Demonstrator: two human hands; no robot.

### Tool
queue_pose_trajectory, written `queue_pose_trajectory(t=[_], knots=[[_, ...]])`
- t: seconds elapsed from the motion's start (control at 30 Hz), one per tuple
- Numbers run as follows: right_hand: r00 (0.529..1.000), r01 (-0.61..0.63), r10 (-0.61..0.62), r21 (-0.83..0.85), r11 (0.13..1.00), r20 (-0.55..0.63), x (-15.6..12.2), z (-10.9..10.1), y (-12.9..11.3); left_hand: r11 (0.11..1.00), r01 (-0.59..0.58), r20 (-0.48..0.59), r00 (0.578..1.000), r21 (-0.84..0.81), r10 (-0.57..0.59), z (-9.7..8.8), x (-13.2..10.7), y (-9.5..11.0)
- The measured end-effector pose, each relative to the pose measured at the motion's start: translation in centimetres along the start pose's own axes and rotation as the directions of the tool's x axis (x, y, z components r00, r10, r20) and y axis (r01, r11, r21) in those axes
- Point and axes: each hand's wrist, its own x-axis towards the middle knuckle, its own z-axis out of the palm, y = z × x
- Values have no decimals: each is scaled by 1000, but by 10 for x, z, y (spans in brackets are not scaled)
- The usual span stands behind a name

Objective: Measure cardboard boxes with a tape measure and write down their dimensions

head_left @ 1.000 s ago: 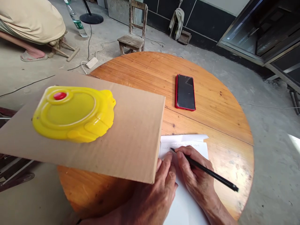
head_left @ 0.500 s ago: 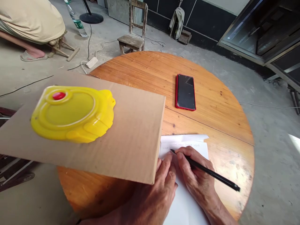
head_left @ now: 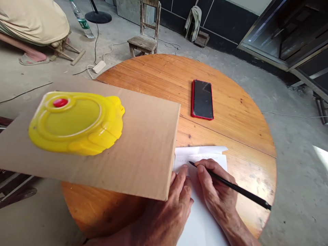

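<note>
My right hand (head_left: 219, 188) grips a black pen (head_left: 241, 189), its tip at the second row of small writing on a sheet of white paper (head_left: 198, 218). Flat on the left part of the paper lies my left hand (head_left: 174, 201), fingers stretched toward the writing and partly under the edge of a cardboard sheet (head_left: 148, 147). That cardboard juts in from the left above the table, hiding part of the paper's left side. On the cardboard sits a yellow plastic piece (head_left: 74, 119) with a red button.
A phone in a red case (head_left: 202, 99) lies on the round wooden table (head_left: 230, 119). Beyond stand a small wooden chair (head_left: 143, 42), a plastic bottle (head_left: 83, 22) and a white power strip (head_left: 99, 67). A person's foot (head_left: 34, 58) shows at the upper left.
The pen tip has moved slightly right along the row of writing, and my right hand has shifted right with it. My left hand stays in nearly the same place.
</note>
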Motion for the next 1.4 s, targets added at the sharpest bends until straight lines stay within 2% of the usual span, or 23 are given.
queue_pose_trajectory(t=[0.8,1.03,1.4], knots=[[999,35,-32,-65,997,42,1,0,-2,999,44,27,999,12,-44,3,-2,0],[997,47,-41,-95,994,63,2,1,-2,1000,-23,30,999,15,22,2,-1,0],[998,23,-20,-47,999,57,1,0,-2,999,42,28,999,9,-42,5,-3,-1]])
